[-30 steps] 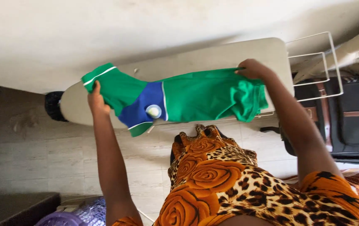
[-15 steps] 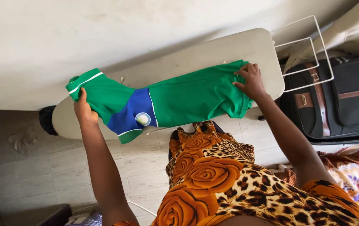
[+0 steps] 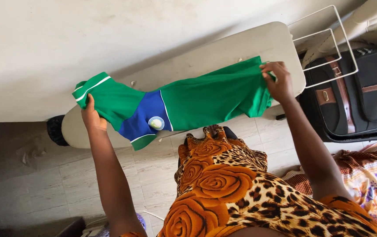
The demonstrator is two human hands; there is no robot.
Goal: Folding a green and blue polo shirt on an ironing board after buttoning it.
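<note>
A person in an orange-and-leopard-print dress [image 3: 223, 184] stands at a pale ironing board [image 3: 223, 52] set close against a white wall [image 3: 65, 39], with a green and blue shirt [image 3: 188, 101] stretched along the board's length. The left hand [image 3: 92, 115] is closed on the shirt's sleeve end, near the board's rounded nose; the right hand [image 3: 277, 81] pinches the bunched hem at the board's square end, fingers curled tight on the cloth. The shirt lies mostly flat on the board, its lower edge drooping over the near side, a small round badge [image 3: 156, 123] showing on the blue panel.

A white wire rack [image 3: 329, 48] juts from the board's square end and holds nothing that can be seen. Beside it, on the tiled floor [image 3: 43, 175], stands a black suitcase [image 3: 364, 92] with brown straps, closed, so its contents cannot be told; its right side runs out of view. A patterned cloth [image 3: 373, 175] lies at the right edge, also cut off.

A dark object [image 3: 56, 130] sits under the board's nose, mostly hidden and hard to make out. The left palm is concealed behind the sleeve. A purple thing at the bottom edge is too cropped to identify.
</note>
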